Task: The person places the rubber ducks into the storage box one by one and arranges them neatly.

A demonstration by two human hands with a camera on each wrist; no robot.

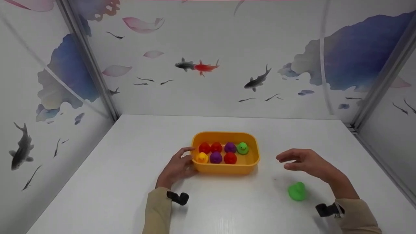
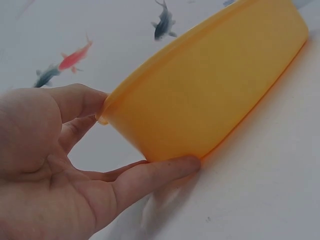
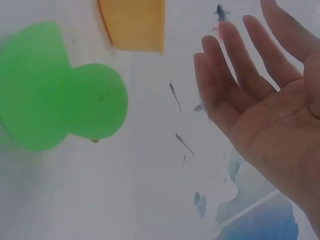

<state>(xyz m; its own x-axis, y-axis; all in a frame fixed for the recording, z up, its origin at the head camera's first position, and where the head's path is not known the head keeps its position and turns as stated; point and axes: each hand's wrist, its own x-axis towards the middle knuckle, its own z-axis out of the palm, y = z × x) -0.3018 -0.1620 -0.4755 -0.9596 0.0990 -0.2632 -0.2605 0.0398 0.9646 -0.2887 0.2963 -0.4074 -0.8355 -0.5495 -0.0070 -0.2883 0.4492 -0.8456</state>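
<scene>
A yellow-orange plastic box (image 1: 227,169) stands on the white table with small toy ducks in it: three red, two purple, one yellow (image 1: 201,158) and one green (image 1: 242,148). My left hand (image 1: 177,167) holds the box at its left end. In the left wrist view, fingertips touch the rim and the thumb (image 2: 160,175) lies against the lower wall. To the right of the box, my right hand (image 1: 307,162) hovers with loosely bent fingers and nothing in them. A green toy duck (image 1: 297,191) sits on the table below that hand, apart from it.
The white table (image 1: 123,182) is bounded by a back wall (image 1: 208,97) and side walls printed with fish, petals and blue patches. Metal posts (image 1: 97,74) mark the corners. Each wrist wears a small black camera (image 1: 178,197).
</scene>
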